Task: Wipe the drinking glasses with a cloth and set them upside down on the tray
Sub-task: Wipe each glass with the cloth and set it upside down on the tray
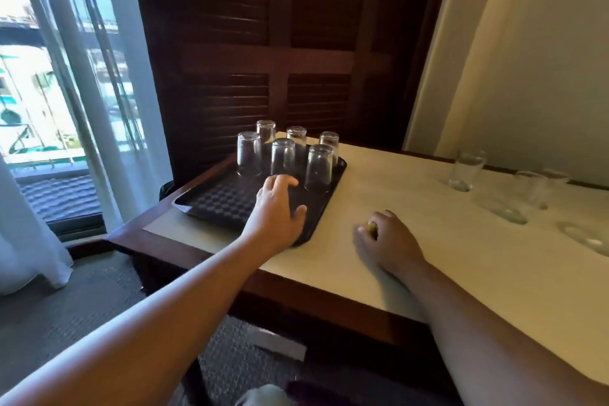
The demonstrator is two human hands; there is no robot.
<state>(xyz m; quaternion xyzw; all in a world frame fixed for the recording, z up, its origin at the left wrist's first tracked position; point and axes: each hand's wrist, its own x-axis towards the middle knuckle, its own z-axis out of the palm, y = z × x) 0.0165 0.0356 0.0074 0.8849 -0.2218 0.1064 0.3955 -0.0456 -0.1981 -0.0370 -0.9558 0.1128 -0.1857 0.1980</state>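
Glasses, six counted, stand upside down in two rows at the far end of the dark tray, which sits at the left end of the table. Left hand hovers over the tray, fingers loosely spread and grasping nothing; its fingertips lie just beside the middle front glass, contact not determinable. Right hand rests on the tabletop right of the tray, fingers clenched round a small yellowish item, too hidden to identify. Upright glasses, several, stand on the table well to the right, apart from the tray.
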